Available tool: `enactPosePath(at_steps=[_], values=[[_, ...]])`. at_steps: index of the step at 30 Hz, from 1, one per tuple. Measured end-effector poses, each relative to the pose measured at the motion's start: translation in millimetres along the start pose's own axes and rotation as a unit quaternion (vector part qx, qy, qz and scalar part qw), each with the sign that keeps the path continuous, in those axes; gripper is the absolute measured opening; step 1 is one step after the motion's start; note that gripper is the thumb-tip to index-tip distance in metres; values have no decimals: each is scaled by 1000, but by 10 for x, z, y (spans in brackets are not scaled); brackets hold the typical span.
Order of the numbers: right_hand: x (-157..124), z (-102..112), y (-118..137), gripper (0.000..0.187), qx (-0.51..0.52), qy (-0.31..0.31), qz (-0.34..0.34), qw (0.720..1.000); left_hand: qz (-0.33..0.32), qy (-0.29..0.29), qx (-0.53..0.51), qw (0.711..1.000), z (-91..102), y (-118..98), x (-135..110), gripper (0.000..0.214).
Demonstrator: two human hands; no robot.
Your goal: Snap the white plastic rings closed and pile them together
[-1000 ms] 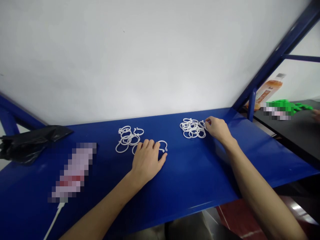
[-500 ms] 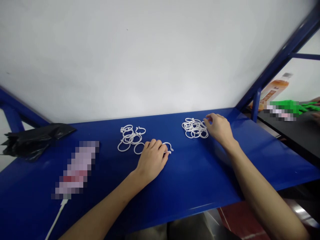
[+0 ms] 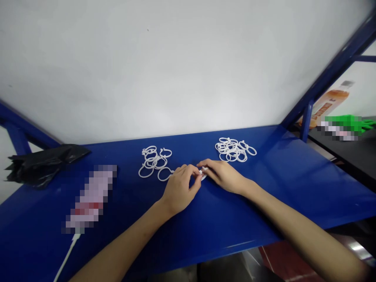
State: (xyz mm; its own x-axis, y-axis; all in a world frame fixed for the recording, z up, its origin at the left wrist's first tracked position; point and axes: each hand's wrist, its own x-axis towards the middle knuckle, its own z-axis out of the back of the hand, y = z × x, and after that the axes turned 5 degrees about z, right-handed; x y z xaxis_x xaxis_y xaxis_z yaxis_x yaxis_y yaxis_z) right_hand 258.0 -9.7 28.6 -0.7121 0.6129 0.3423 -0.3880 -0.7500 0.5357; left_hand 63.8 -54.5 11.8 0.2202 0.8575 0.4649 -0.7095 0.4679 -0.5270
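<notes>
My left hand point(image 3: 182, 188) is closed, thumb and fingers pinching one end of a white plastic curtain ring point(image 3: 203, 176). From the other side my right hand point(image 3: 225, 175) grips the same ring, its fingertips nearly meeting those of the left. Most of this ring is hidden by the fingers. A single open curtain ring point(image 3: 159, 175) lies just left of my left hand. Behind it is a loose group of white rings point(image 3: 150, 161), some with visibly open ends. Beyond my right hand sits a second heap of rings point(image 3: 230, 150), which look closed.
The blue shelf point(image 3: 235, 219) has a white wall behind it. At left lie a black plastic bag point(image 3: 44, 162) and a blurred-out flat object point(image 3: 92, 196) with a white cable point(image 3: 66, 256). Past the blue post stand an orange-labelled bottle point(image 3: 330, 103) and something green point(image 3: 352, 121).
My right hand has moved left from the right-hand heap to the ring in my left hand. An extra ring shows at that heap's right edge, where the hand was.
</notes>
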Motion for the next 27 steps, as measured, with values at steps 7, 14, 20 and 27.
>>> enactPosePath(at_steps=[7, 14, 20, 27], values=[[-20, 75, -39, 28, -11, 2, 14, 1000, 65, 20, -80, 995, -17, 28, -4, 22], [-33, 50, -60, 35, -76, 56, 44, 995, -1, 22, -13, 1000, 8, -2, 5, 11], [-31, 32, -45, 30, -114, 14, 2, 993, 37, 6, 50, 998, -8, -6, 6, 7], [-43, -20, -59, 28, -141, 44, 46, 988, 14, 17, 78, 997, -6, 53, -12, 8]])
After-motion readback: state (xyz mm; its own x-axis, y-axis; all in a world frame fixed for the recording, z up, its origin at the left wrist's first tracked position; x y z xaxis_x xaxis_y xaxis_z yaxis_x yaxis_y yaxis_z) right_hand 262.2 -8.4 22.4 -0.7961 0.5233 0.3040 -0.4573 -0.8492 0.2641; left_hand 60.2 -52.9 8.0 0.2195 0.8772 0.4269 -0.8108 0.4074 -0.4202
